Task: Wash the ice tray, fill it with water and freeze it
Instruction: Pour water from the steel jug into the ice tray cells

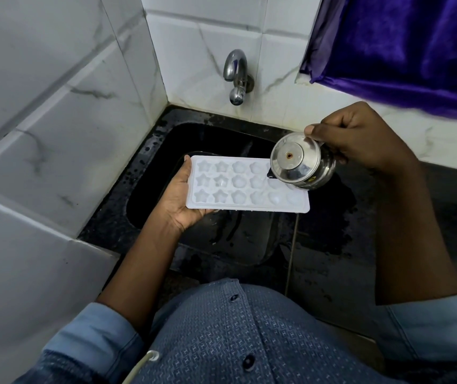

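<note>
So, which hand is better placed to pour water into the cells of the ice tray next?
The right hand. It already grips the steel pot, which is tilted over the right end of the ice tray. The left hand holds the tray's other end above the sink, so it is not free.

The left hand [178,200], left of centre, lies palm up under the left end of the tray [249,184], its thumb hooked over the far corner, and its bare forearm runs up from a rolled sleeve [91,336] at the lower left. The right hand [360,137], right of centre, grips a tipped pot [302,162] with curled fingers, its forearm coming up from the lower right.
</note>
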`<state>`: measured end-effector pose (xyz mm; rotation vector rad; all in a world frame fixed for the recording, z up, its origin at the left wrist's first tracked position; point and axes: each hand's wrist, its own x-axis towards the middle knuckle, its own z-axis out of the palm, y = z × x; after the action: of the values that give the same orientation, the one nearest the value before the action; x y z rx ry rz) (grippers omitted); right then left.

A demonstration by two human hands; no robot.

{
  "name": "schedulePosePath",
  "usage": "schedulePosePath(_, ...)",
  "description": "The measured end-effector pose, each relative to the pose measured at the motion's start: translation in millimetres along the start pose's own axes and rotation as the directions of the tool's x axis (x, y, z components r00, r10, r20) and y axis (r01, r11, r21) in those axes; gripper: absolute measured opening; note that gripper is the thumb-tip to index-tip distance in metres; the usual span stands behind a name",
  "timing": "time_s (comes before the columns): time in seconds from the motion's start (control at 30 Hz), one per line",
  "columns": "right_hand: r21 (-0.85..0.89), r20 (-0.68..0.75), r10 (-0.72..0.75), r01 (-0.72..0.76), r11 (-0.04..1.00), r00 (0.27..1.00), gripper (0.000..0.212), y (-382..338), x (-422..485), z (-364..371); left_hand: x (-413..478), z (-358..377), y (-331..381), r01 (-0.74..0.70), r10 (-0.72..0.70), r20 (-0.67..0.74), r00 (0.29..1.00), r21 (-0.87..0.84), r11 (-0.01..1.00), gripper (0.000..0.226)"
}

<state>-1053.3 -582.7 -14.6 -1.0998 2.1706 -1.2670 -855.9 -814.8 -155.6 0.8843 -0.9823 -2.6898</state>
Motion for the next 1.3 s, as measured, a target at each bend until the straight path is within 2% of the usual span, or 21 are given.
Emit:
schedulePosePath(0.57,0.049,-0.073,0.011,-0.007,0.999,0.997,0.056,6,-16,-6,-9,-7,-1,-0.007,0.007,0.000,1.000,-0.022,1.000,0.077)
schedulePosePath(1.3,-0.053,-0.066,0.005,-0.009,0.999,0.998,0.061,10,-25,-11,-8,-8,-2,-0.002,0.002,-0.027,1.000,-0.014,1.000,0.075)
